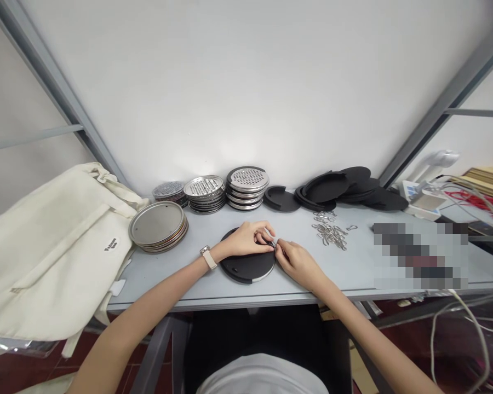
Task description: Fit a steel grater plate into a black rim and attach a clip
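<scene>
A round black disc lies flat on the table before me, with a silver edge showing at its lower right. My left hand rests over its upper part, thumb and fingers pinched at the right edge. There, a small metal snap hook shows partly between the fingertips; the rest is hidden. From the right, my right hand pinches the same hook at the disc's rim. Several loose snap hooks lie in a pile to the right.
Along the wall stand stacks of round grater plates and black covers. Plain metal discs are stacked at left, beside a cream backpack. White cables and a power strip sit at right, near a blurred-out patch.
</scene>
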The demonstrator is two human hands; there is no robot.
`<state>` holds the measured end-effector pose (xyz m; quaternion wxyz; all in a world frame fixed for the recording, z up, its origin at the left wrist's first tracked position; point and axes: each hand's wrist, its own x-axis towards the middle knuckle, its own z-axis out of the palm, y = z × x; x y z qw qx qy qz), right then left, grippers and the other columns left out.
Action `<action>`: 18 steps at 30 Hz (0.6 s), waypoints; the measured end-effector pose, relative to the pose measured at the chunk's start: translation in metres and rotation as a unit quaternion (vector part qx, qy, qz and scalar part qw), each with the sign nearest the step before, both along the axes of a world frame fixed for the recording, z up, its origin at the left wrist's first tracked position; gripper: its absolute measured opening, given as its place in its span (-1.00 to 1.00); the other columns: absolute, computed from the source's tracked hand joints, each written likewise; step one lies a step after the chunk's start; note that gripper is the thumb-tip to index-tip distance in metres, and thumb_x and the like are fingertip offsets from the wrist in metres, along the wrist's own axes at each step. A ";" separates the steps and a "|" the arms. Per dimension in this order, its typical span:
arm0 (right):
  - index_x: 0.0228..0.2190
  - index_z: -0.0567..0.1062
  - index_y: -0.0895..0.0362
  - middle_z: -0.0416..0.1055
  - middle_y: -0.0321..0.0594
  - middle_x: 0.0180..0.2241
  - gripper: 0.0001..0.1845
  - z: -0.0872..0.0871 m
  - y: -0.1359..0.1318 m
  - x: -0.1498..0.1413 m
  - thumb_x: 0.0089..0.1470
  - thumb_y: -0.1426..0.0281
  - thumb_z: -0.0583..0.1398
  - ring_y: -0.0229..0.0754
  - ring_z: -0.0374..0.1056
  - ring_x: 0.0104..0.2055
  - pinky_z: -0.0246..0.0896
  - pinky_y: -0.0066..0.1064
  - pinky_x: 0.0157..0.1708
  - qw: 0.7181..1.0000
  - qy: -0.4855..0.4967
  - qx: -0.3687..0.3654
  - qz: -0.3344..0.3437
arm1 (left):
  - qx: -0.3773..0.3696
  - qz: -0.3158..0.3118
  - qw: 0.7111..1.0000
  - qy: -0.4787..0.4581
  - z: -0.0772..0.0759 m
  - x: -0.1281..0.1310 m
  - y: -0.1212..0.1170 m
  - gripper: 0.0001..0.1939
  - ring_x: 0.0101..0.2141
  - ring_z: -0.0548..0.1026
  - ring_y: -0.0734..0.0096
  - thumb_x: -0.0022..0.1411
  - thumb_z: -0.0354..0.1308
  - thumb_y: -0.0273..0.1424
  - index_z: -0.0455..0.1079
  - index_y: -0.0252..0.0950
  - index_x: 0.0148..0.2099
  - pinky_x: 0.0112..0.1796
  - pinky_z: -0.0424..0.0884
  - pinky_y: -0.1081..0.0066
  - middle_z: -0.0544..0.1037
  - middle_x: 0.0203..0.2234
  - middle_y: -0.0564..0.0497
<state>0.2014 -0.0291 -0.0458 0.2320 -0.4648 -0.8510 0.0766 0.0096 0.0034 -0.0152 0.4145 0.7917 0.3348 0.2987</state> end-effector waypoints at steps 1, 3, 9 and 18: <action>-0.48 0.22 0.08 0.28 -0.28 -0.58 -0.75 -0.001 0.000 0.000 0.23 0.38 -0.09 -0.20 0.24 -0.52 0.00 -0.42 -0.48 1.000 0.000 0.000 -0.002 | 0.000 0.000 1.000 0.000 -0.001 0.000 0.000 -0.68 -0.36 0.52 0.47 0.02 0.26 -0.43 0.33 -0.33 -0.14 -0.32 0.43 0.49 0.55 -0.30 -0.06; -0.48 0.22 0.08 0.28 -0.28 -0.58 -0.75 -0.002 0.000 0.000 0.23 0.37 -0.09 -0.20 0.23 -0.53 -0.01 -0.42 -0.49 1.000 0.001 0.001 -0.007 | 0.004 0.002 1.000 0.004 -0.001 0.001 0.000 -0.69 -0.37 0.51 0.48 0.03 0.26 -0.41 0.34 -0.33 -0.14 -0.32 0.43 0.49 0.55 -0.31 -0.05; -0.47 0.23 0.08 0.29 -0.27 -0.58 -0.74 -0.002 0.001 0.000 0.24 0.37 -0.10 -0.20 0.23 -0.53 -0.01 -0.42 -0.50 1.000 0.003 0.003 0.000 | 0.024 0.004 1.000 0.011 0.000 0.002 0.001 -0.72 -0.39 0.45 0.52 0.04 0.26 -0.41 0.36 -0.33 -0.16 -0.33 0.40 0.51 0.52 -0.36 0.00; -0.47 0.22 0.09 0.28 -0.28 -0.58 -0.74 -0.003 0.002 0.001 0.25 0.37 -0.10 -0.21 0.23 -0.53 -0.02 -0.42 -0.48 1.000 -0.005 0.002 0.012 | 0.064 0.014 0.997 0.030 0.004 0.001 -0.002 -0.76 -0.42 0.42 0.56 0.03 0.22 -0.42 0.36 -0.33 -0.20 -0.38 0.37 0.54 0.48 -0.29 0.01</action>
